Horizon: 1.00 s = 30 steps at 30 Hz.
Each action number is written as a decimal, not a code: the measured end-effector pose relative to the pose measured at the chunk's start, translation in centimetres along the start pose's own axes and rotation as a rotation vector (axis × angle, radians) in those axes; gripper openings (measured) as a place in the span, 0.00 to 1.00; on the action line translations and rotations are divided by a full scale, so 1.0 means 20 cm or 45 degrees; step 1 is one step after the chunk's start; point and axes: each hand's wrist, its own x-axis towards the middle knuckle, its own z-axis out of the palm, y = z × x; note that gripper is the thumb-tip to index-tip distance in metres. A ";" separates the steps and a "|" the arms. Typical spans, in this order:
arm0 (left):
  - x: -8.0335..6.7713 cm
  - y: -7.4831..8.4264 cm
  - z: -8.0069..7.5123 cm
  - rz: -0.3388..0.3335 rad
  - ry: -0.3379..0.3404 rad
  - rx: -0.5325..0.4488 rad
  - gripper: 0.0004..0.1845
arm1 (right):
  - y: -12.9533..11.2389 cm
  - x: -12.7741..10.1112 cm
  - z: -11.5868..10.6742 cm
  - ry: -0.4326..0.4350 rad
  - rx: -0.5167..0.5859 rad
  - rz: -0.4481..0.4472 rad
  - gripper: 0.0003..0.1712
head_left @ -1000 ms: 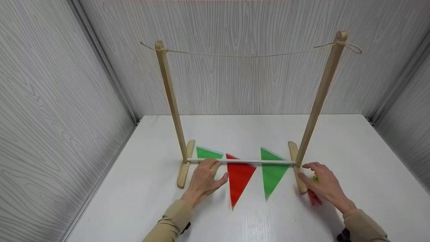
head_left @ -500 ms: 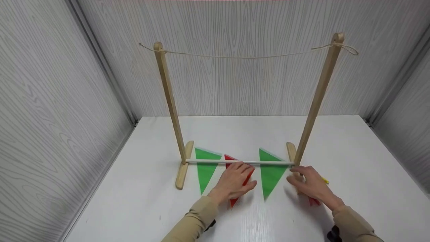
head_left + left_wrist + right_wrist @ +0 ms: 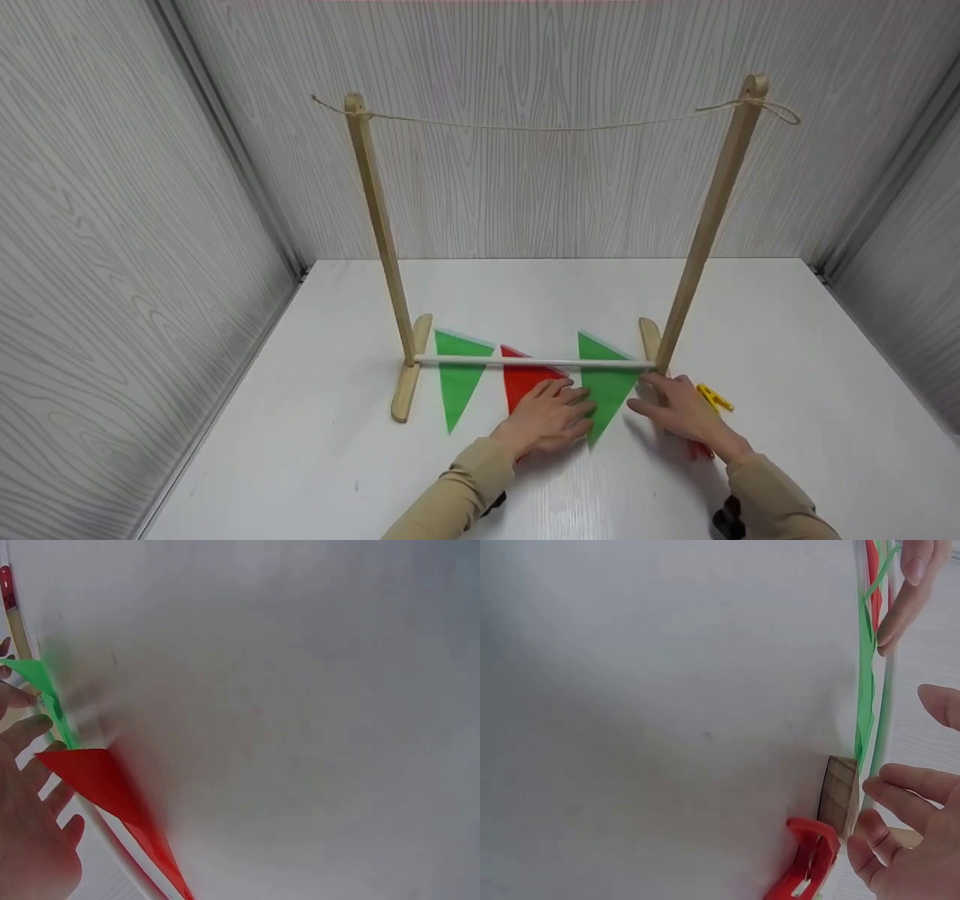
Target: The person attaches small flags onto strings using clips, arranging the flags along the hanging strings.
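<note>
In the head view my left hand (image 3: 549,417) is over the red triangular flag (image 3: 520,376), its fingers reaching the edge of the right green flag (image 3: 606,382). Its fingers are spread and hold nothing. My right hand (image 3: 681,409) hovers by the stand's right foot (image 3: 651,334), fingertips close to that green flag's right corner; its fingers are loosely bent around nothing. Another green flag (image 3: 461,375) lies at the left, under the white crossbar (image 3: 540,362). In the right wrist view a red clothespin (image 3: 810,859) lies beside the wooden foot.
Two wooden posts, left (image 3: 379,225) and right (image 3: 712,217), rise from the feet. A thin string (image 3: 544,129) sags between their tops, tied at both. Right of my right hand is a yellow clothespin (image 3: 715,398). Panelled walls surround the white table (image 3: 315,450).
My left hand has moved right, from the left green flag across the red one to the right green flag. My right hand has shifted slightly left, exposing the yellow clothespin.
</note>
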 end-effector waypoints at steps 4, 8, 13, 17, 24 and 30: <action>-0.01 0.00 0.00 0.005 -0.038 -0.016 0.25 | 0.00 0.00 0.01 -0.020 -0.006 0.021 0.40; -0.01 0.00 -0.02 0.051 -0.027 -0.015 0.24 | -0.01 0.01 0.02 -0.017 -0.010 0.007 0.41; -0.02 -0.01 -0.03 0.102 -0.014 -0.027 0.24 | -0.01 0.01 0.03 -0.012 -0.011 0.014 0.39; -0.02 -0.02 -0.03 0.123 -0.028 -0.074 0.23 | -0.01 0.01 0.03 0.003 -0.011 0.015 0.37; -0.01 -0.04 -0.03 0.175 -0.024 -0.128 0.19 | 0.01 0.04 0.05 0.087 -0.023 -0.039 0.32; 0.00 -0.03 -0.03 0.166 -0.006 -0.214 0.18 | 0.02 0.06 0.08 0.150 -0.089 -0.068 0.21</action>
